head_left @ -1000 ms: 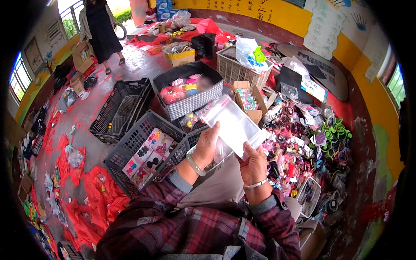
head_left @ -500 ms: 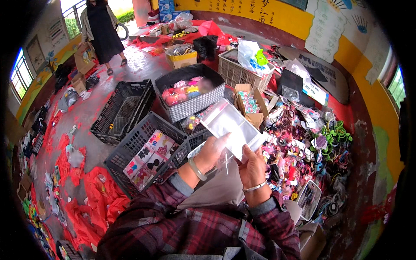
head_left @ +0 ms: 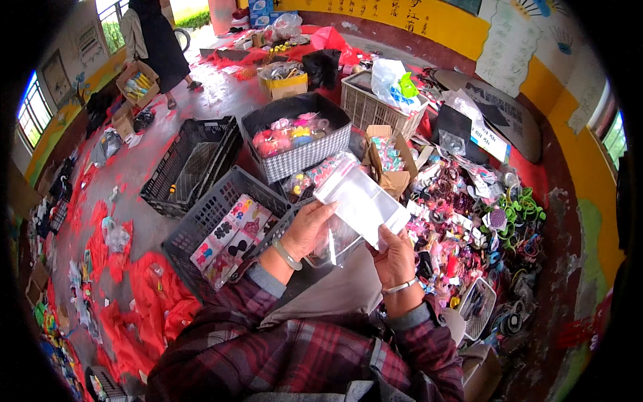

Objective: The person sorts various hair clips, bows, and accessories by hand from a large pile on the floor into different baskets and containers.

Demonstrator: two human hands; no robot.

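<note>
In front of my lap I hold up a flat, whitish, see-through rectangular plastic piece (head_left: 365, 206) with a line across it; it looks like a plastic bag or sleeve. My left hand (head_left: 305, 234) pinches its left edge, and my right hand (head_left: 394, 260) grips its lower right corner, thumb on top. Loose clear film (head_left: 328, 242) hangs below it, by my left fingers. Left of my hands, a dark grey crate (head_left: 201, 216) holds cards of colourful hair accessories (head_left: 234, 234). To the right lies a large heap of mixed hair ties and trinkets (head_left: 445, 244).
Beyond my hands stand a checked fabric bin (head_left: 305, 157) of bright items, a black crate (head_left: 157, 181), a small cardboard box (head_left: 395, 179) and a beige basket (head_left: 375, 110). Red sheeting (head_left: 151, 308) covers the left floor. A person (head_left: 157, 50) carries an open carton (head_left: 138, 84).
My left hand has shifted slightly left and down along the plastic piece, its fingers now at the edge. The person at the far left has stepped sideways and lifted the carton into clearer view.
</note>
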